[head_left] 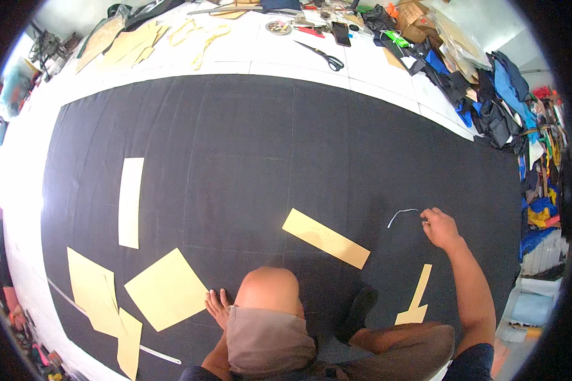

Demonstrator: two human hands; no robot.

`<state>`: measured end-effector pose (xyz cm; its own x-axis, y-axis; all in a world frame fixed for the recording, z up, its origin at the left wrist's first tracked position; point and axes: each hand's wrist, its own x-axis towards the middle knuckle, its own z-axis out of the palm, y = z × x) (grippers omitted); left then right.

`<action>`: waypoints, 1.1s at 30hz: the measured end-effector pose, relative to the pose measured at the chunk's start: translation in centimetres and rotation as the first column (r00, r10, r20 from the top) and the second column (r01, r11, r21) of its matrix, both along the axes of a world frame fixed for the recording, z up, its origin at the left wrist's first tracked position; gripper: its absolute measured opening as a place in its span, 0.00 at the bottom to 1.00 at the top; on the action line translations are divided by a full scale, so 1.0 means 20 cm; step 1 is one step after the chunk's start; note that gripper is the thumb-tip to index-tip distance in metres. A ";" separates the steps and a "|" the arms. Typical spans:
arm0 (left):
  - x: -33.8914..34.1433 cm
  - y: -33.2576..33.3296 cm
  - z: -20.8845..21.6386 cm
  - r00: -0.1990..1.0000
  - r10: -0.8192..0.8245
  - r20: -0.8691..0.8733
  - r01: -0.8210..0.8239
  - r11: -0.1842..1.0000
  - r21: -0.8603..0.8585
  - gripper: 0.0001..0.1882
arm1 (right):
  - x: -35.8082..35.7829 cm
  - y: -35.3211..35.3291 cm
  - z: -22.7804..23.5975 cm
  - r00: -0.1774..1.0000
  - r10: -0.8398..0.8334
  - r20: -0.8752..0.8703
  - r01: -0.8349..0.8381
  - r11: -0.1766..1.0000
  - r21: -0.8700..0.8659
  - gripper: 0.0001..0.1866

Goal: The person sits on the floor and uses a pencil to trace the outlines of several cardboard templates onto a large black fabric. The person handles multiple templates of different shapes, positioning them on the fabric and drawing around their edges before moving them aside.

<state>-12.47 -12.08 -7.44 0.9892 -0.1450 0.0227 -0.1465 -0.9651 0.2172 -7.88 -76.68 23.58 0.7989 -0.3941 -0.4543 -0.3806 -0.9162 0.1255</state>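
My right hand (438, 227) is over the right part of a large black cloth (235, 165) on the floor. Its fingers are pinched together, and a thin white string (400, 213) curls out to the left from the fingertips. Something small and pale also shows at the fingers, too small to name. Beside my bent knee, my left hand (218, 308) lies with fingers spread on the cloth, at the corner of a square yellow card pattern piece (167, 290). A rectangular yellow card piece (326, 239) lies slanted between my hands.
More card pieces lie on the cloth: a tall strip (131, 203), an overlapping group (98, 292) and a narrow one (419, 292). A white curved ruler (161, 354) is partly under the group. Scissors (324, 56) and a phone (340, 33) lie beyond; cloth scraps (496, 114) are heaped right.
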 end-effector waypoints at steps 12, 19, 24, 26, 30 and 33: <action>0.14 -0.11 0.22 0.989 0.114 -0.099 -0.111 0.993 0.038 0.23 | -0.18 -0.27 -0.79 0.961 0.204 0.185 -0.230 0.965 0.128 0.26; 0.55 -0.31 0.80 0.894 0.200 -0.400 -0.224 0.974 -0.015 0.21 | -0.32 -0.55 -1.11 0.918 0.242 0.314 -0.304 0.938 0.166 0.11; 1.01 -0.41 1.21 0.883 -0.108 -0.456 0.216 0.957 0.193 0.23 | -0.34 -0.80 -1.11 0.911 -0.063 0.408 -0.072 0.949 0.307 0.07; 1.16 -0.55 1.38 0.815 -0.178 -0.552 0.399 0.863 0.309 0.24 | -0.35 -0.99 -1.11 0.815 -0.217 0.538 0.036 0.944 0.328 0.06; 1.44 -1.09 1.42 0.735 -0.165 -0.658 0.458 0.836 0.303 0.25 | -0.56 -1.78 -1.06 0.368 -0.402 0.839 0.559 0.816 0.146 0.17; 1.36 -1.20 1.24 0.715 -0.275 -0.643 0.521 0.823 0.228 0.25 | -0.41 -1.67 -0.99 0.329 -0.311 0.892 0.605 0.794 0.054 0.19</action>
<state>14.82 -36.10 17.32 0.6419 -0.4025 -0.6526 -0.5064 -0.8617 0.0334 -15.99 -110.09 3.69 0.3537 -0.7988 0.4867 -0.7705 -0.5438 -0.3325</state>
